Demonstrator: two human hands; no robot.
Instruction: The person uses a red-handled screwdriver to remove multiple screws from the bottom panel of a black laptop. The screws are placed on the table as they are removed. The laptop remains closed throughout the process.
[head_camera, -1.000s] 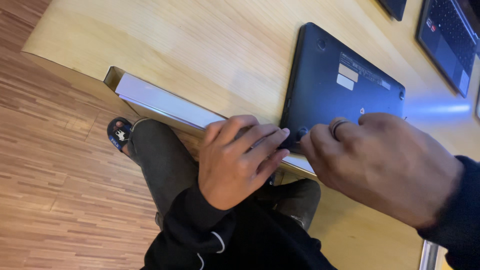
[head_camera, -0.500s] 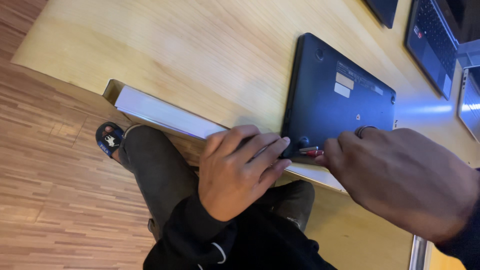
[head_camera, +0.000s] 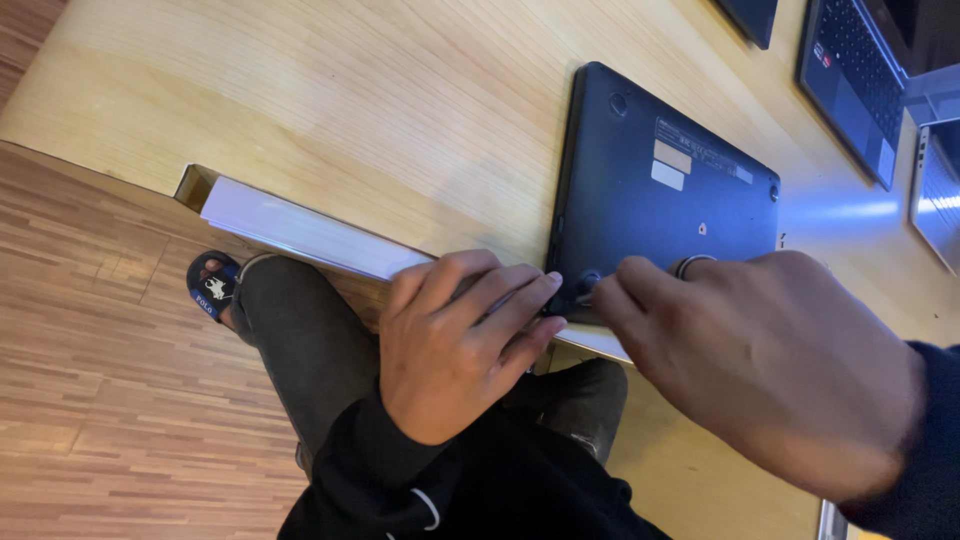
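Watching from the head camera, I saw the left hand (head_camera: 455, 350) at lower centre of the frame, palm down, fingers (head_camera: 510, 300) stretched long and close together, holding nothing. Their tips pressed on the near corner of the laptop (head_camera: 660, 200), just beside a round rubber foot (head_camera: 588, 283). The right hand (head_camera: 770, 370) filled the lower right, knuckles up, a ring (head_camera: 690, 265) on one finger. Its fingertips were pinched narrow at that same corner, touching the foot or right next to it; I could not tell whether they held anything between them, since the hand hid its own grip. The two hands nearly met there.

The laptop lay closed and upside down, dark base up, with two pale labels on it, running from centre toward the upper right. It sat on a light wood table (head_camera: 350, 120), its near corner at the table's edge. A pale strip (head_camera: 300, 230) ran along that edge from centre left. Below it, dark trousers (head_camera: 310, 350) and a sandal (head_camera: 212, 288) showed over the wood floor (head_camera: 110, 400). Another open laptop (head_camera: 850, 80) sat in the upper right, well apart.
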